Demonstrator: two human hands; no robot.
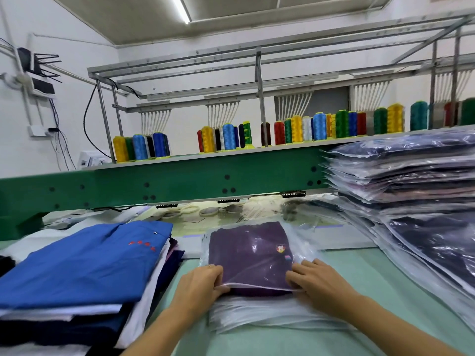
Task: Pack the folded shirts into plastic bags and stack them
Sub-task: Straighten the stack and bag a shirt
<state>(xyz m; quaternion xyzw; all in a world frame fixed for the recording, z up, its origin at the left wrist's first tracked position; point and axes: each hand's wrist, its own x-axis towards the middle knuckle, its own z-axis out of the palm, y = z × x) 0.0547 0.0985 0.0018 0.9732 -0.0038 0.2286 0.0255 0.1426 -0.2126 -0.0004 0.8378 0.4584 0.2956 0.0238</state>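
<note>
A folded purple shirt [253,250] with a small crest lies inside a clear plastic bag [299,238], on top of a pile of empty bags [259,317]. My left hand [199,285] pinches the bag's near open edge at its left corner. My right hand [318,281] pinches the same edge at its right corner. The shirt's near end still shows past the bag mouth. A pile of folded shirts [84,263], blue one on top, sits at the left. A tall stack of bagged shirts [411,191] stands at the right.
The pale green table [385,278] runs under everything. A green machine beam [180,179] crosses just behind the work area, with thread spools [226,137] on a shelf above. Loose rings and scraps lie under the beam.
</note>
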